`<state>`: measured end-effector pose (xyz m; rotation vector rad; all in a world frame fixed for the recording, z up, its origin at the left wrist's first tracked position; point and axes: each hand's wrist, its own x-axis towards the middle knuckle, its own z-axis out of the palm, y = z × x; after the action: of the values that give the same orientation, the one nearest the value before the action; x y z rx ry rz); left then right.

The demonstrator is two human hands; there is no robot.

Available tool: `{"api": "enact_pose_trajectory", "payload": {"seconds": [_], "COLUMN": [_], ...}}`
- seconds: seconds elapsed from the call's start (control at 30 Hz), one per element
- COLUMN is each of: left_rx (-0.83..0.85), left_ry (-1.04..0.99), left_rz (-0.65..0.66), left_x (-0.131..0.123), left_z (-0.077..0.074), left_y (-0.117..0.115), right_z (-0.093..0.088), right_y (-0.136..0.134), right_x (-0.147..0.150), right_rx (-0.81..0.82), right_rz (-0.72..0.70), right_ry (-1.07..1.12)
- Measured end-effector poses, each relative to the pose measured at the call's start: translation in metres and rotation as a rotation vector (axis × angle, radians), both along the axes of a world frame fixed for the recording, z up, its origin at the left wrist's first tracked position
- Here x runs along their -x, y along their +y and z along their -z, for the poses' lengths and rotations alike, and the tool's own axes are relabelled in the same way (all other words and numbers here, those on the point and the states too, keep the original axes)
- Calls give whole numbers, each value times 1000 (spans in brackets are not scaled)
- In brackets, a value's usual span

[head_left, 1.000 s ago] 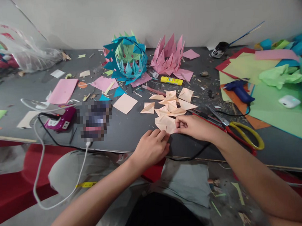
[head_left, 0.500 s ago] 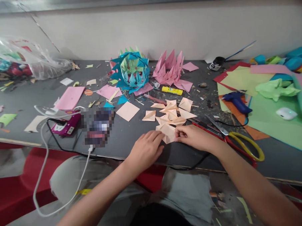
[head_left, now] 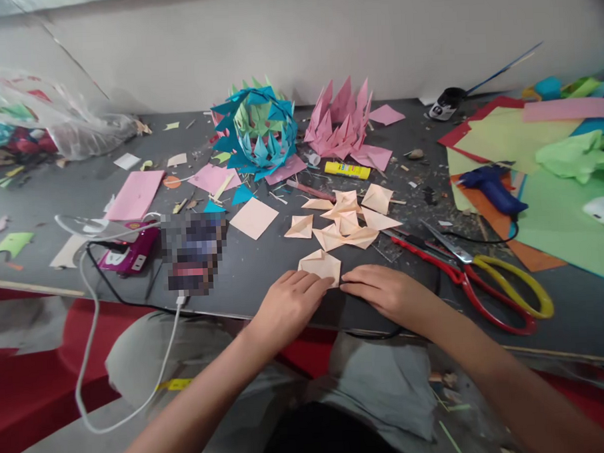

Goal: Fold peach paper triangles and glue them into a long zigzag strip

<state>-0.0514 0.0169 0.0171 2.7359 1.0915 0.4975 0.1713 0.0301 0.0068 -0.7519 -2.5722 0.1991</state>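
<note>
A partly folded peach square of paper point(head_left: 319, 263) lies near the table's front edge, with a turned-in flap along its top. My left hand point(head_left: 291, 300) is closed on this paper, its fingers laid across the lower half and covering it. Beside the right edge is my right hand point(head_left: 385, 291), fingers stretched out towards the paper and no object visible in them. Whether its fingertips touch the edge is hard to tell. Just beyond lie several folded peach paper pieces point(head_left: 346, 222). A flat peach square point(head_left: 254, 218) rests to their left.
Red-and-yellow-handled scissors point(head_left: 484, 278) and a blue glue gun point(head_left: 495, 188) lie at right, near coloured sheets point(head_left: 557, 222). Behind are a yellow glue stick point(head_left: 347, 170), a blue paper ring point(head_left: 266, 131) and a pink one point(head_left: 340, 121). A phone point(head_left: 196, 254) lies left.
The peach paper has shifted slightly left and away from the folded pieces. My right hand has gone from a pinch at its corner to stretched fingers. The view has shifted somewhat.
</note>
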Motion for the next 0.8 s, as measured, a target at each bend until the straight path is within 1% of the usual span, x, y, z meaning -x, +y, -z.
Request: {"api": "enact_pose_trajectory", "payload": {"seconds": [0.07,0.13,0.27,0.43,0.6,0.7,0.8], "left_rx": [-36,-46,10,104,142,164,178], "left_ry": [-8,-36,-144,-304,-362,-393,-411], "left_rz": [-35,-82,-178,-326,-464,-519,-539], "left_x": [-2,-4,-10,-16,-24,-27,-29], "left_z": [3,5,9,12,13,14,13], "left_y": [-9,-16,-24,-27,-28,-29,-30], "right_z": [0,0,0,0,1,2,3], "right_y": [-2,-2,-1,0,0,-1,-1], "right_x": [3,5,3,0,2,3,3], "right_rx": [-29,-11,66,101,95,76,67], "right_rz": [-6,-16,-30,-32,-28,-31,-28], "right_ry": [-4,-2,-24,-48,-30,-20,-19]}}
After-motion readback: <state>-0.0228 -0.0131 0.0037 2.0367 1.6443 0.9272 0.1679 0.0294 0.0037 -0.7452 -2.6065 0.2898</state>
